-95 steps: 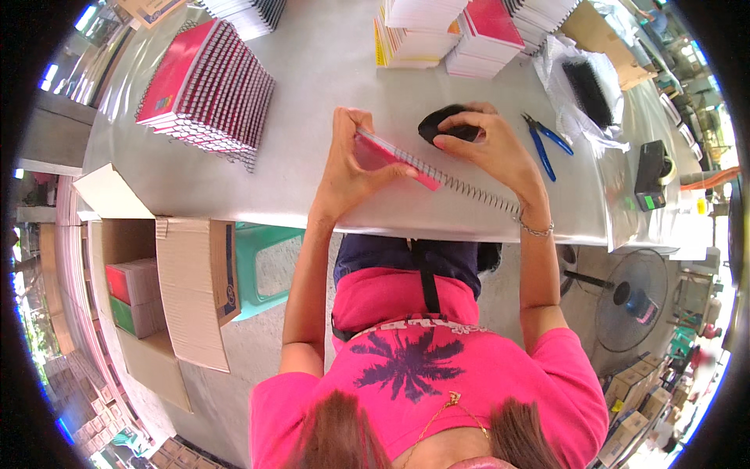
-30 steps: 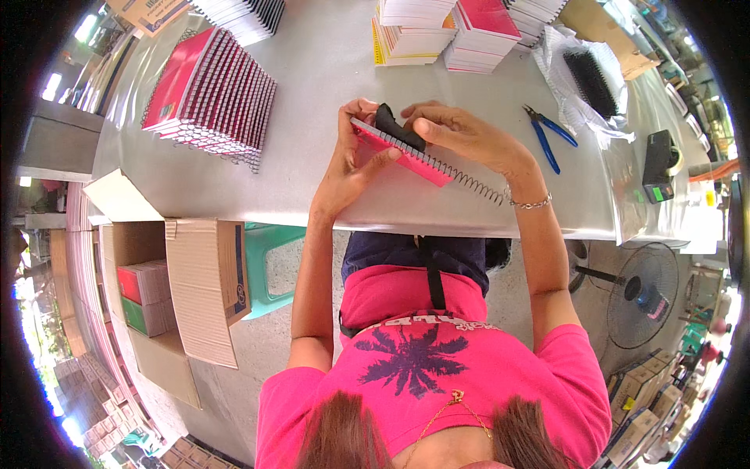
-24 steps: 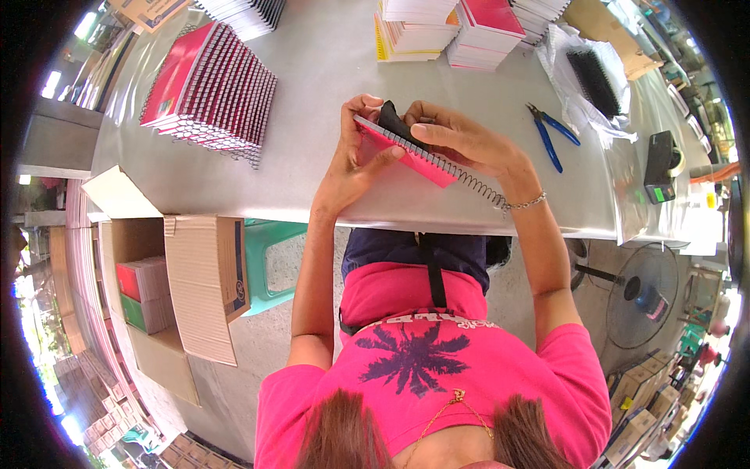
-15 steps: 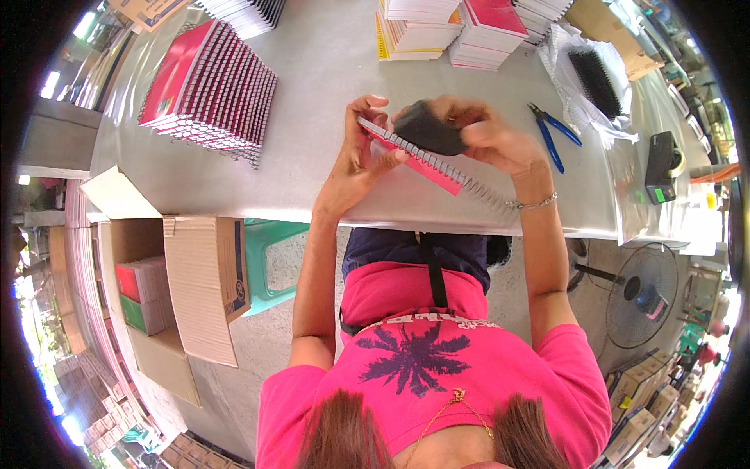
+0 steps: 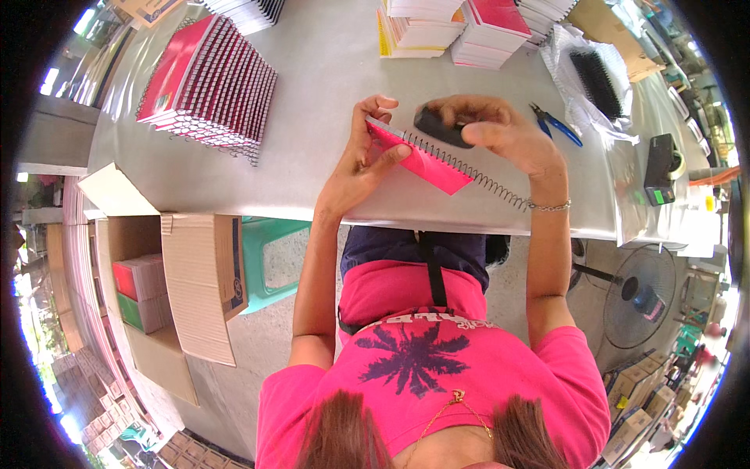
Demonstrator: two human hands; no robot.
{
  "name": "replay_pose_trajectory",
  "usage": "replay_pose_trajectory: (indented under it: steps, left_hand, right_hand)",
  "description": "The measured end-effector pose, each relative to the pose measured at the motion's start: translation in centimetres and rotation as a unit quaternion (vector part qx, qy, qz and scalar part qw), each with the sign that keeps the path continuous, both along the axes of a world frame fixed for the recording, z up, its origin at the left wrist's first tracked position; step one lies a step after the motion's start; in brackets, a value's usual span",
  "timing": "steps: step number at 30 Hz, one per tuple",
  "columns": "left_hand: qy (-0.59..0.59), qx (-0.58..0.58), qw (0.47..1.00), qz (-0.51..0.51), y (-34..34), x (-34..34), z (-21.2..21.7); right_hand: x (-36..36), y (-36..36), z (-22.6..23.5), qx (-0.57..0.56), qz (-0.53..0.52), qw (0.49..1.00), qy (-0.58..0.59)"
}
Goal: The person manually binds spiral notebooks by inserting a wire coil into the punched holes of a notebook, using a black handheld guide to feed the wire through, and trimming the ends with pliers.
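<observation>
My left hand (image 5: 359, 152) grips a small notebook with a bright pink cover (image 5: 434, 170) at its left end, thumb on the cover and fingers behind. A dark wire spiral coil (image 5: 500, 188) runs along the notebook's upper edge. Its loose end stretches past the notebook's right corner toward my right wrist. In my right hand (image 5: 506, 129) is a black, rounded, pad-like piece (image 5: 441, 128), held just above the coil; whether it touches the coil I cannot tell. Blue-handled pliers (image 5: 564, 129) lie right of that hand, one handle partly hidden behind it.
A tall stack of red spiral notebooks (image 5: 215, 82) stands at left. Unbound paper stacks (image 5: 492, 35) are at the far side. Black coils (image 5: 598, 84) lie on white plastic near a tape dispenser (image 5: 662, 168). Below are an open carton (image 5: 199, 289), a green stool (image 5: 269, 270) and a fan (image 5: 637, 297).
The notebook has tilted so more of its pink cover shows. My right hand has shifted slightly right with the black piece, and now covers part of the pliers.
</observation>
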State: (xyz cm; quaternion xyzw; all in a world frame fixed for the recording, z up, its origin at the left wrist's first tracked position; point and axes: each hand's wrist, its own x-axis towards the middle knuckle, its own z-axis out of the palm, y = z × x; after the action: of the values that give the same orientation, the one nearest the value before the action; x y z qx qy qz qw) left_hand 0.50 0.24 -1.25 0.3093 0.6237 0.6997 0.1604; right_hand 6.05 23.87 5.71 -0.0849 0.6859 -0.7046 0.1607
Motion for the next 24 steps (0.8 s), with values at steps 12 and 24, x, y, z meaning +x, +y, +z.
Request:
replay_pose_trajectory:
  steps: [12, 24]
  left_hand:
    - [-0.014, 0.021, 1.000, -0.017, -0.1, 0.0, -0.6]
    - [-0.022, 0.015, 0.999, -0.021, -0.3, 0.3, 0.1]
  right_hand:
    - [0.0, -0.7, -1.3, 0.015, 0.033, 0.997, 0.064]
    - [-0.4, -2.4, -0.7, 0.084, -0.026, 0.995, 0.038]
